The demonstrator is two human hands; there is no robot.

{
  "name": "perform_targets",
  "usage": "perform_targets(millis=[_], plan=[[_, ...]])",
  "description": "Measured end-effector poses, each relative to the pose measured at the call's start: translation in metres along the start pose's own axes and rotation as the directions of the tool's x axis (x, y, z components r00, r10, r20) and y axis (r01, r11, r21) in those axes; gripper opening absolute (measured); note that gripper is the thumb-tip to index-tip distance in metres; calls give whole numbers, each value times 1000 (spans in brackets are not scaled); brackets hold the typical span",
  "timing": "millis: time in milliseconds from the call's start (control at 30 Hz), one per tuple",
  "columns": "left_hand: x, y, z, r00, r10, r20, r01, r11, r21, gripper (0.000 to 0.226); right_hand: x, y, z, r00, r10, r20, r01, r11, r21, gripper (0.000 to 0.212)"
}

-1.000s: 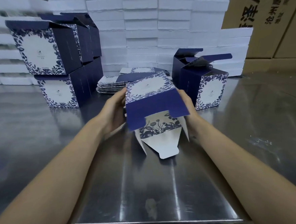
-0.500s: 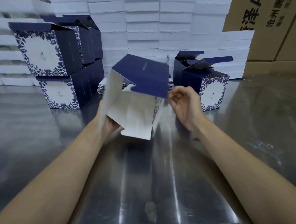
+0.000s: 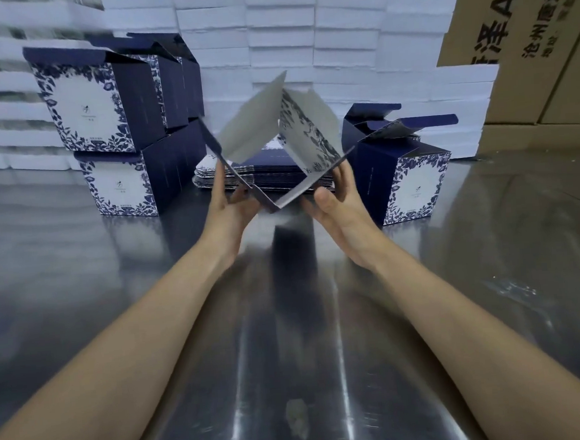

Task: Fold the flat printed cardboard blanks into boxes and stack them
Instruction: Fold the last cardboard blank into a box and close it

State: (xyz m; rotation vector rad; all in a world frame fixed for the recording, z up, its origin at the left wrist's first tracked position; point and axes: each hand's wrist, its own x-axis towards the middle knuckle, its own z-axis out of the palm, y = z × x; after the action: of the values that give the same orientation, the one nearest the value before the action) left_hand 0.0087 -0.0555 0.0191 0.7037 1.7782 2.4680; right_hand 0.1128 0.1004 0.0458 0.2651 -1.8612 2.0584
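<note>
Both hands hold a half-opened box blank [image 3: 277, 136] in the air above the steel table [image 3: 290, 340], roughly midway between the person and the pile of flat blanks [image 3: 271, 174] that lies further back on the tabletop. The blank is spread into a V-shaped trough, its grey-white inside facing up, one floral-printed flap standing on the right and its navy outer faces turned down towards the palms. The left hand [image 3: 228, 205] supports the left navy panel: its fingers reach up nearly straight along the outside of that panel, while the thumb seems to press from the near side, though motion blur hides the exact contact. The right hand [image 3: 338, 204] cups the right panel from below, fingers behind the cardboard near its lower edge and the thumb lying along the front, so the panel sits pinched between them. Neither hand touches the table. To the left, a two-high stack of folded boxes [image 3: 104, 129] stands well apart from the hands; a single folded box [image 3: 413, 180] with its top flaps open stands just beside the right hand. White slabs [image 3: 282, 31] and brown cartons [image 3: 526, 38] are piled behind.
</note>
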Motion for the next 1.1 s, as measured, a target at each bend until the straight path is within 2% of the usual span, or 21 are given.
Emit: perform_targets(millis=[67, 167, 200, 300, 333, 433, 467, 567, 700, 767, 800, 867, 1000, 1100], plan=[[1, 0, 0, 999, 22, 27, -21, 1000, -14, 69, 0, 2, -2, 998, -3, -59, -1, 998, -65, 139], [-3, 0, 4, 1000, -8, 8, 8, 999, -43, 49, 2, 6, -5, 992, -22, -127, 23, 1000, 9, 117], [-6, 1, 6, 1000, -8, -4, 8, 999, -38, 56, 2, 4, -4, 987, -31, -155, 38, 998, 40, 110], [-9, 7, 12, 998, 56, -33, -56, 998, 13, 97, 2, -3, -1, 979, -30, -200, 54, 992, 116, 96], [-10, 10, 13, 996, 80, -41, -80, 997, 16, 98, 1, -4, -1, 981, -19, -191, 49, 987, 152, 97], [-14, 13, 13, 985, 167, -36, -166, 985, 47, 68, -2, -7, 1, 996, 15, -90, 7, 971, 239, 130], [-14, 11, 12, 980, 196, -25, -194, 978, 78, 65, -3, -6, 2, 997, 18, -71, -2, 975, 223, 124], [-14, 8, 11, 972, 234, -5, -231, 963, 142, 75, -7, -8, 8, 997, -10, -75, 22, 986, 168, 87], [-15, 7, 11, 965, 261, 23, -258, 934, 246, 65, -5, -13, 4, 989, -15, -146, 57, 956, 286, 52], [-15, 7, 8, 967, 251, 30, -250, 930, 271, 70, 0, -9, -2, 953, -10, -304, 80, 973, 218, 25], [-15, 8, 6, 971, 237, 34, -237, 930, 281, 74, 1, -7, -4, 927, -24, -374, 88, 984, 157, 19], [-16, 11, 6, 972, 229, 45, -232, 928, 291, 81, 4, -4, -7, 887, -97, -451, 129, 991, 42, 22], [-16, 12, 11, 972, 233, 33, -234, 940, 247, 91, 3, -3, -5, 867, -339, -365, 282, 938, -202, 32], [-17, 14, 13, 968, 248, -30, -237, 948, 211, 75, 0, -7, 1, 838, -414, -356, 373, 910, -180, 25]])
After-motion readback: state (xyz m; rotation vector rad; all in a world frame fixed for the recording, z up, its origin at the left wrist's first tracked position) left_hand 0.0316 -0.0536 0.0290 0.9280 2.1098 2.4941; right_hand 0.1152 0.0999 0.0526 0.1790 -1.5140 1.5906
